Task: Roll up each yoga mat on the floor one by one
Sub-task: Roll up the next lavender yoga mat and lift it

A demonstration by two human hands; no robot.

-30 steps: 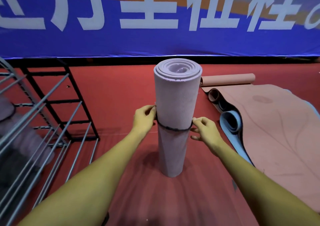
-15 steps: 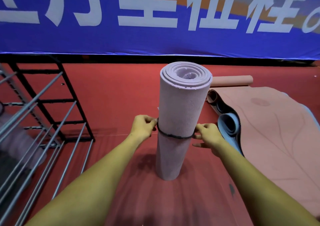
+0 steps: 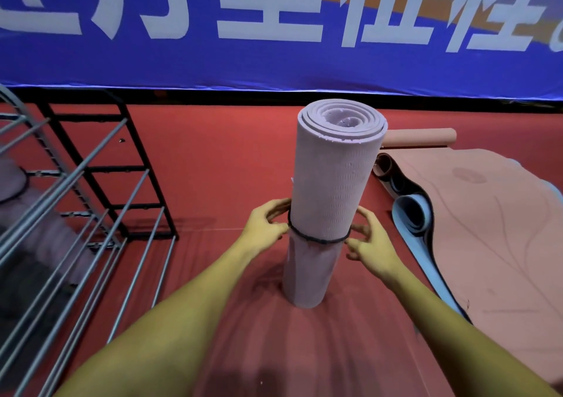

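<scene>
A metal rack (image 3: 76, 214) of grey bars and black frame stands at far left, with blurred rolled shapes lying in it. The left hand (image 3: 266, 226) is at the left flank of the lilac yoga mat (image 3: 332, 189), fingers curled and pinching the black elastic band (image 3: 316, 239) where it meets the roll. The mat is fully rolled and stands on end on the red floor (image 3: 213, 159), long axis vertical, tilted slightly away from the viewer; the band girdles it a little below mid-height. The right hand (image 3: 370, 241) is at the opposite flank, fingers hooked at the band; whether it grips the band or only touches it cannot be told. Both hands lie level with the band and equally near, so the roll stands directly between them; any shift of the band would run along the vertical axis. At right, a pink mat (image 3: 487, 229) lies mostly unrolled, its near edge curled with a blue mat (image 3: 411, 214) beneath, both judged still to roll. A blue banner (image 3: 274, 61) with white characters closes the background.
</scene>
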